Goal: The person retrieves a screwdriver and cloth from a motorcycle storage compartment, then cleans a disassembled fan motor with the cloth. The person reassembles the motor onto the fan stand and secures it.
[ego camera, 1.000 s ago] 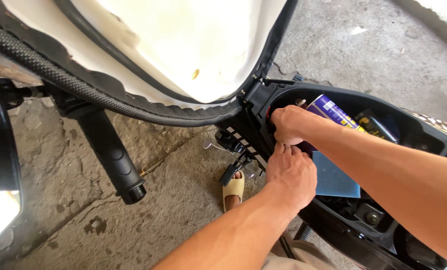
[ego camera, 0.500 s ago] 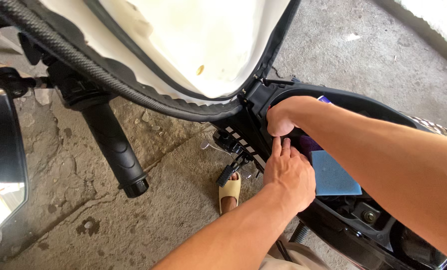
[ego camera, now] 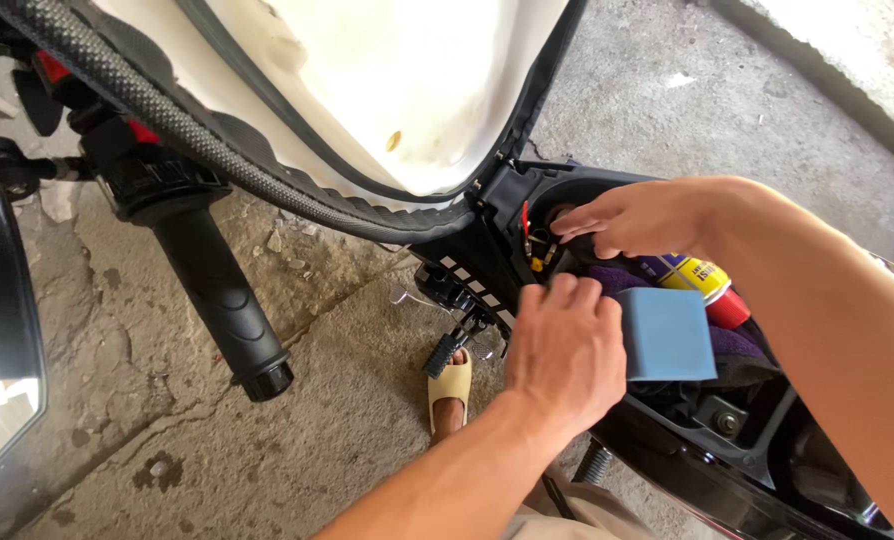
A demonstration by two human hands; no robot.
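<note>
Under-seat compartment of the scooter lies open beneath both hands. Compared with a moment ago, the right hand has slid forward, uncovering the spray can; its fingers curl on wiring. The left hand stays flat, loosely open, beside a blue sponge.

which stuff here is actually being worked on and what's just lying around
In hand:
- left hand on the compartment rim
- right hand reaching among the wires

Lying about:
- blue sponge
- spray can
- purple cloth
- handlebar grip
</note>
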